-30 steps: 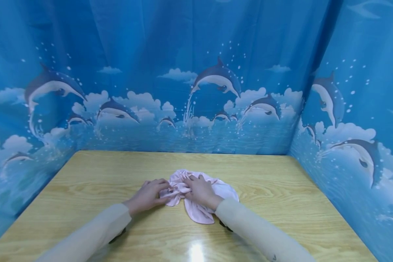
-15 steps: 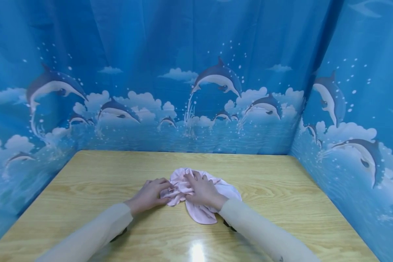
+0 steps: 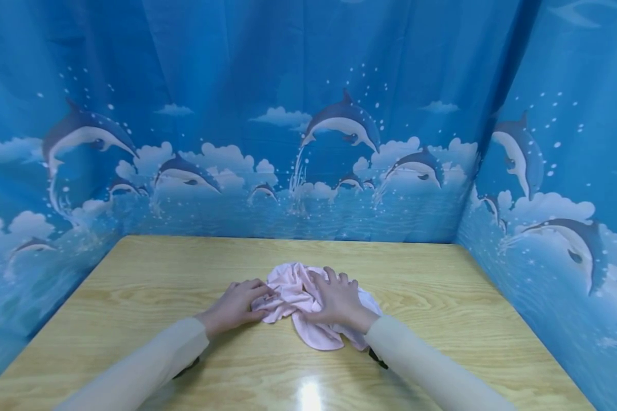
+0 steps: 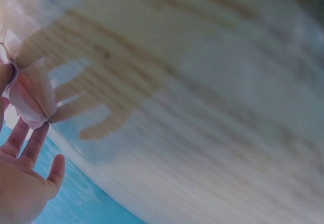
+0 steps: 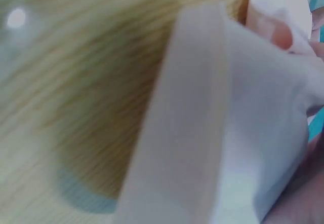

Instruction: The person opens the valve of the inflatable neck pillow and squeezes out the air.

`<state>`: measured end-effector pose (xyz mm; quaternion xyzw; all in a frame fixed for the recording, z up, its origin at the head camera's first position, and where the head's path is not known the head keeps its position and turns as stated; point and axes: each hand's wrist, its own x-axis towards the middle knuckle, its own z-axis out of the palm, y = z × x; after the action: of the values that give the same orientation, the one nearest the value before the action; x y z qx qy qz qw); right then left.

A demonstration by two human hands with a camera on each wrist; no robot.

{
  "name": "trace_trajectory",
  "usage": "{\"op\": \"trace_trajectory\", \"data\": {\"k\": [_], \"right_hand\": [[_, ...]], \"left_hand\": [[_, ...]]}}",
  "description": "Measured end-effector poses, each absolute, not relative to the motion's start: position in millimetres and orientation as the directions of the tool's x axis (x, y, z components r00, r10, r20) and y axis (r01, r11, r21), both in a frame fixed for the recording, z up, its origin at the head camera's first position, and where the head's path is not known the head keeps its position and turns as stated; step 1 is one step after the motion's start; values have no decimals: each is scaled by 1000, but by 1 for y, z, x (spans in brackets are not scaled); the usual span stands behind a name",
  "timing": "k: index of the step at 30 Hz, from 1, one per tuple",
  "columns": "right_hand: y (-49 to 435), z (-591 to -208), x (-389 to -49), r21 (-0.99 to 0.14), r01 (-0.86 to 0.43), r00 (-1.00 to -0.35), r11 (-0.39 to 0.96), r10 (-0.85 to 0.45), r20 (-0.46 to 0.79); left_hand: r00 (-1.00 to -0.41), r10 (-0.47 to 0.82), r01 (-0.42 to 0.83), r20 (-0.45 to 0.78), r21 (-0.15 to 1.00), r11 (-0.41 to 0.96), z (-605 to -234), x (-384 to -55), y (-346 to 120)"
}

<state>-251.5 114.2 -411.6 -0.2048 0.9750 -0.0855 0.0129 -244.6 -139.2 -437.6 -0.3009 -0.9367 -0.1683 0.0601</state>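
A crumpled pale pink cloth (image 3: 289, 281) lies near the middle of the wooden table, bunched on its left and flatter on its right. At its left edge, my left hand (image 3: 235, 307) holds the gathered fabric between curled fingers and thumb. The left wrist view has a fold of cloth (image 4: 35, 95) between the thumb and fingertips, with the little finger sticking out. My right hand (image 3: 339, 301) lies over the cloth's right part, fingers spread. Close to the right wrist camera hangs a smooth stretch of cloth (image 5: 263, 112) with a stitched hem; the right hand is mostly hidden behind it.
The wooden table (image 3: 175, 262) is light and glossy, with a bright reflection near its front. A blue curtain (image 3: 226, 103) printed with dolphins stands along the back and both sides.
My right hand has slid to the right across the cloth and its fingers have spread apart. More of the creased middle shows between the hands. The left hand has stayed nearly still.
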Motion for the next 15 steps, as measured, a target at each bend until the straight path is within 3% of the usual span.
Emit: {"op": "trace_trajectory", "data": {"k": [8, 15], "right_hand": [[121, -414, -245, -230, -328, -935, 916, -349, -61], [123, -422, -245, -156, -394, -917, 906, -399, -1]], "left_hand": [[-819, 540, 573, 192, 296, 764, -438, -244, -138], [-825, 537, 564, 177, 323, 760, -435, -243, -137]]}}
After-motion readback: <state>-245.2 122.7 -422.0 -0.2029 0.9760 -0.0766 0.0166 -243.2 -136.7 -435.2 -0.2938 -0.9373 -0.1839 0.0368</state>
